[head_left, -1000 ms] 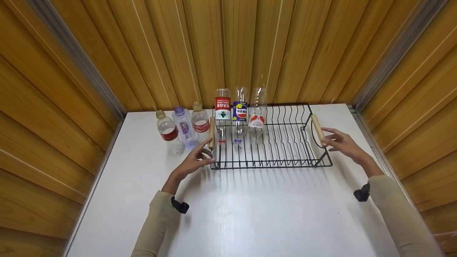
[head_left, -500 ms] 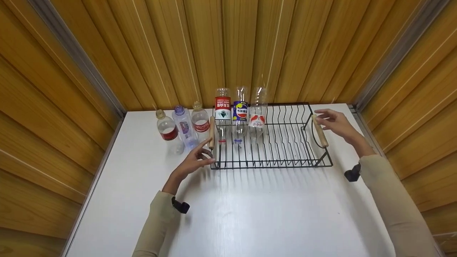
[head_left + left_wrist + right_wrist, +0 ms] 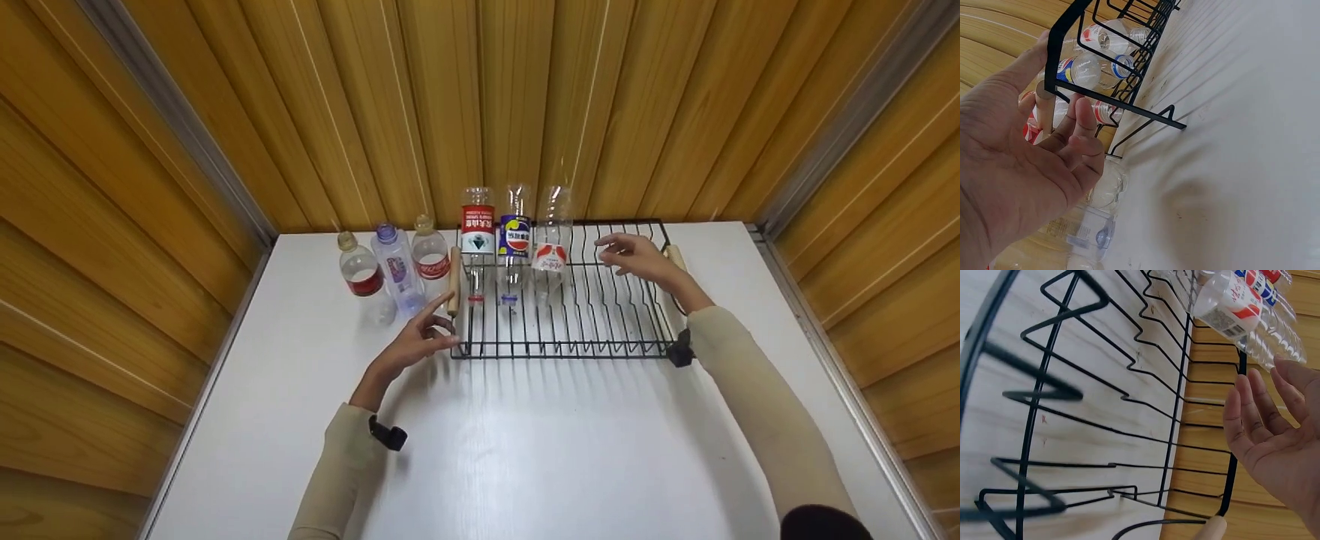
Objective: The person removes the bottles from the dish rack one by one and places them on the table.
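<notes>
My left hand (image 3: 416,341) holds the left end of a black wire dish rack (image 3: 577,349), beside its wooden handle (image 3: 454,281). In the left wrist view the thumb lies along the rack's front corner and the other fingers curl near the handle. My right hand (image 3: 637,259) hovers over the rack's right part, fingers loosely bent and holding nothing. Three clear plastic bottles stand upside down in the rack: one with a red-and-white label (image 3: 478,229), one with a blue label (image 3: 515,236), and one with a white-and-red label (image 3: 550,257), nearest the right hand.
Left of the rack, upright on the white table (image 3: 562,457), are two red-labelled bottles (image 3: 365,282) (image 3: 433,266) and a purple-tinted bottle (image 3: 399,270) between them. Wood-pattern walls (image 3: 450,112) enclose the back and sides. The right handle (image 3: 676,259) is partly behind the right arm.
My right hand has left the rack's right handle, moving up along it and then left over the wires. The left hand stays at the left end. The view has shifted slightly.
</notes>
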The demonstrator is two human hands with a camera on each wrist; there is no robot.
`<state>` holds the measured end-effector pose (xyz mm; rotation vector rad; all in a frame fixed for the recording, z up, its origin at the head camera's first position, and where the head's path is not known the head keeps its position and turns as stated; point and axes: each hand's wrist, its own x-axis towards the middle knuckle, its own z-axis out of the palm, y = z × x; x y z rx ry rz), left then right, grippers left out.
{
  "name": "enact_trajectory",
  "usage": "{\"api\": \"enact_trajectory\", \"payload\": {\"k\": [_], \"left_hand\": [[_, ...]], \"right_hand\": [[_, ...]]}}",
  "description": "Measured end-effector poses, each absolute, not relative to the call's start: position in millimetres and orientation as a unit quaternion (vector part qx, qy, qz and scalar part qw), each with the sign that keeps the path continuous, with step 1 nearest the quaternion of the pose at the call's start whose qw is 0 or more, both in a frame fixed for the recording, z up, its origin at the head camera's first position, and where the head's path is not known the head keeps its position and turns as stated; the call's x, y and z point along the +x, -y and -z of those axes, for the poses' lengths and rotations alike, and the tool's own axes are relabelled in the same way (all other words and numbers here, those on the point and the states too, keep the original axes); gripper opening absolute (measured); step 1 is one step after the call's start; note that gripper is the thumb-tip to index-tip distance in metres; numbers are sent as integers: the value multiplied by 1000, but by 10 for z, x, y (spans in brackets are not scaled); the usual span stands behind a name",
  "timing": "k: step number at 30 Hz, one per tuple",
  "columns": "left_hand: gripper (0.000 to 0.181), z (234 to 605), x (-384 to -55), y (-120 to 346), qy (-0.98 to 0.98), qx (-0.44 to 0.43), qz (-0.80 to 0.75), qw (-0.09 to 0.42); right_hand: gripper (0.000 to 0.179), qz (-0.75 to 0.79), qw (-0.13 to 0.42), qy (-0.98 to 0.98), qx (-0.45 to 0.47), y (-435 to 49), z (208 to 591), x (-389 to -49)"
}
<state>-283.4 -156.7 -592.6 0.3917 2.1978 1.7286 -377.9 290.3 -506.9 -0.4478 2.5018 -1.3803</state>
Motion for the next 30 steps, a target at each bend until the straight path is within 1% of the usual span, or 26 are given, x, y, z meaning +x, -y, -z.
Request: {"api": "enact_trajectory", "payload": {"k": [2, 4, 9, 12, 14, 18, 23, 27, 30], "left_hand": [[87, 5928, -2823, 1566, -765, 134, -609, 162], [87, 5927, -2811, 1567, -761, 132, -613, 166], [87, 5942, -2815, 1538, -754, 128, -620, 176], [87, 5952, -2833, 1505, -748, 130, -625, 182], [87, 5952, -2838, 1495, -745, 129, -628, 182], [87, 5951, -2833, 1524, -745, 126, -631, 175], [87, 5958, -2823, 1548, -745, 130, -631, 176], [87, 5943, -2822, 1545, -744, 130, -630, 182], [86, 5925, -2830, 1547, -745, 127, -629, 182]], "right_hand": [[48, 474, 132, -856, -158, -2792, 5091, -3805], [53, 474, 147, -854, -159, -2689, 5113, -3827], [79, 483, 176, -847, -135, -2504, 5151, -3868], [92, 499, 189, -838, -113, -2416, 5108, -3861], [97, 512, 202, -828, -107, -2349, 5060, -3845], [106, 512, 218, -823, -111, -2236, 5136, -3889], [116, 503, 238, -825, -95, -2143, 5287, -3949], [119, 509, 252, -818, -87, -2091, 5327, -3966], [118, 522, 252, -811, -85, -2061, 5328, -3971]]}}
